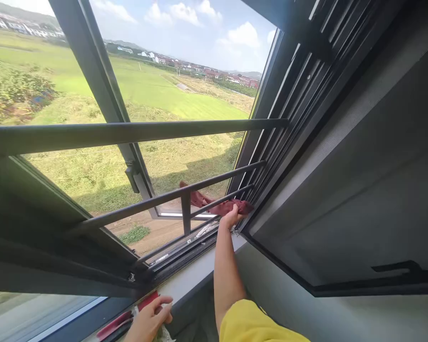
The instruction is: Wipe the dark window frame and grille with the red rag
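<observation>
Single head cam — looks forward and down, tilted, at the open window frame (185,209). Close range; fields beyond.

I see my right hand (231,217) wedged in the far corner w/ a dark red cloth (221,205), boxed in by the lower guard rail (171,195) above and the window track (199,233) below; the gap there is narrow. The short upright post (186,211) blocks sliding left along that slot. Between lower rail and upper rail (135,130) there's a wider opening. The screen frame (342,190) closes off the right side. My left hand (148,320) sits on the open sill (196,273).
</observation>
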Demonstrator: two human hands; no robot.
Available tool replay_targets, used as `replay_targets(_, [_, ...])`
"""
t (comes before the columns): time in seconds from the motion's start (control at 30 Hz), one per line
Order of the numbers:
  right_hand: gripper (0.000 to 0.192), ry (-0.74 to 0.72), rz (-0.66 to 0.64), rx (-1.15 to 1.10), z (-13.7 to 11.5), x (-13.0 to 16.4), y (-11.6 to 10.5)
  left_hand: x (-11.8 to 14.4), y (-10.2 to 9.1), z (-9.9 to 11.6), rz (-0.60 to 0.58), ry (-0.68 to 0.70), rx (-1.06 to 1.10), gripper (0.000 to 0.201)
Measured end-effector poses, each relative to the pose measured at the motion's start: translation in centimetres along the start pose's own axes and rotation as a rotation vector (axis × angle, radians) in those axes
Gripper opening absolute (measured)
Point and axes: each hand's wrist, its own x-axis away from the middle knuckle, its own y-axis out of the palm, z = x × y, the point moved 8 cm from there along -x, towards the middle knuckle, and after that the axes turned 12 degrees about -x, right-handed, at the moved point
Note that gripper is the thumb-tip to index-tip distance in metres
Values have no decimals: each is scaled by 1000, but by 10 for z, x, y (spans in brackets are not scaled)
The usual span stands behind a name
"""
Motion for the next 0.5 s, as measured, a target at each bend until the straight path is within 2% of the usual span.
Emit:
replay_targets(0.03, [49,-58,49,-118,-13,-9,-8,-1,-1,-2,3,14,22,63])
replay_targets(0.07, [48,-144,37,-224,-32,-18,-10,-3,-1,-4,5,30,43,63])
replay_targets(0.13, [50,-349,-122,-304,-79,-37,8,-7,1,-13,10,47,64,62])
replay_targets(0.2, [56,-505,-227,-227,-125,-53,30,-11,3,-24,20,53,63,62])
replay_targets(0.27, [62,-594,-159,-112,-165,-68,42,-12,6,-32,25,47,66,63])
replay_targets(0.33, [63,-623,-21,-17,-196,-80,43,-10,5,-34,27,43,64,61])
replay_targets(0.43, [66,-608,123,73,-215,-87,40,-2,-6,-27,53,28,35,60])
replay_targets(0.5, [68,-556,119,130,-203,-83,44,2,-14,-21,71,6,38,61])
